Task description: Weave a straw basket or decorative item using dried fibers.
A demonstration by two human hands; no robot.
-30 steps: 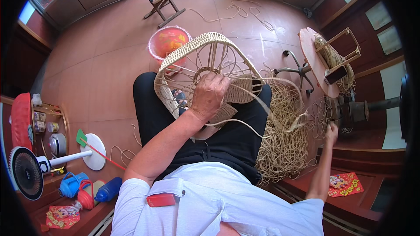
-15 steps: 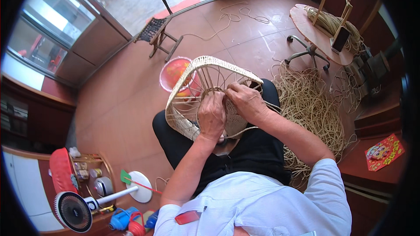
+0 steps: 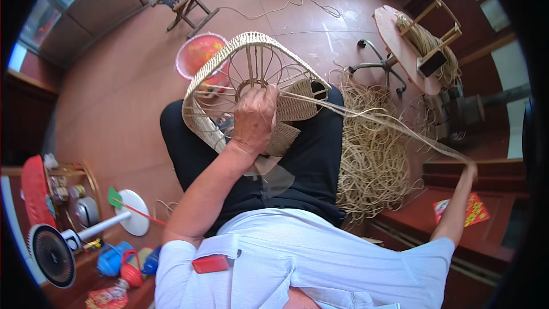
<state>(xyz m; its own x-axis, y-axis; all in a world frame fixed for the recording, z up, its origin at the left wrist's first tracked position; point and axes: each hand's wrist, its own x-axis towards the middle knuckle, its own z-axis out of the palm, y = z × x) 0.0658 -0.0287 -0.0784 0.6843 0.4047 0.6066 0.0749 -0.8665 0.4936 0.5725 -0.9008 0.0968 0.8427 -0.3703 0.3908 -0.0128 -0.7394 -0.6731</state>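
Observation:
A partly woven frame (image 3: 197, 94) of pale cord, with spokes meeting at a small ring, rests over my lap between dark-trousered knees. My left hand (image 3: 255, 117) is closed at the ring, its fingers pinching the weaving where the cord comes out. From there a doubled strand of cord (image 3: 394, 123) runs taut to the far right. My right hand (image 3: 470, 171), smeared by motion, is closed on that cord at arm's length. Woven panels (image 3: 300, 101) fill part of the frame's right and lower side. My left hand hides part of the ring.
A heap of loose cord (image 3: 374, 160) lies right of my knees. Behind it stands a round wheeled table (image 3: 394, 46) with a cord coil. A pink-rimmed basin (image 3: 182, 60) and folding stool (image 3: 186, 3) are beyond the frame. A fan (image 3: 51, 254) stands lower left.
My right hand has left the weaving and swung far out to the right, drawing the cord into a long line. My left hand stays at the frame. The view has shifted.

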